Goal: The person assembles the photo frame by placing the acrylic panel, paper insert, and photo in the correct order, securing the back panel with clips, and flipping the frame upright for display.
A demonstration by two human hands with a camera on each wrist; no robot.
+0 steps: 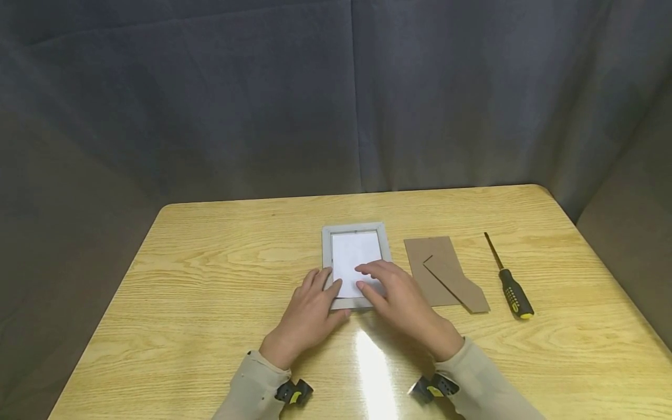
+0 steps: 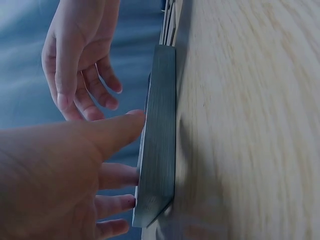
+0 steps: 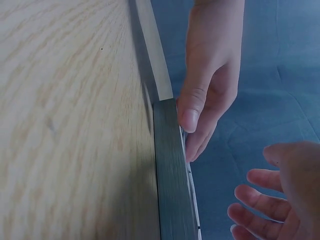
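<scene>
Head view shows your left hand (image 1: pixel 310 312) lying at the near left corner of the grey picture frame (image 1: pixel 327 245), fingers straight and loosely spread, fingertips on the frame's left rail and the edge of the white sheet (image 1: pixel 353 256) set inside it; the thumb lies along the frame's near rail; your right hand (image 1: pixel 401 297) sits over the frame's near right part, fingers relaxed and slightly bent, holding nothing; from the right wrist view its fingertips seem to float just above the sheet, though you cannot tell for certain whether they touch; the frame lies flat on the wooden table (image 1: pixel 210 280), near its middle, directly ahead of you; just to its right lies a brown cardboard backing (image 1: pixel 427 256) with its stand flap (image 1: pixel 457 286) on top, and well apart to the right rests a screwdriver (image 1: pixel 511 289) with a black and yellow handle, shaft pointing away from you.
</scene>
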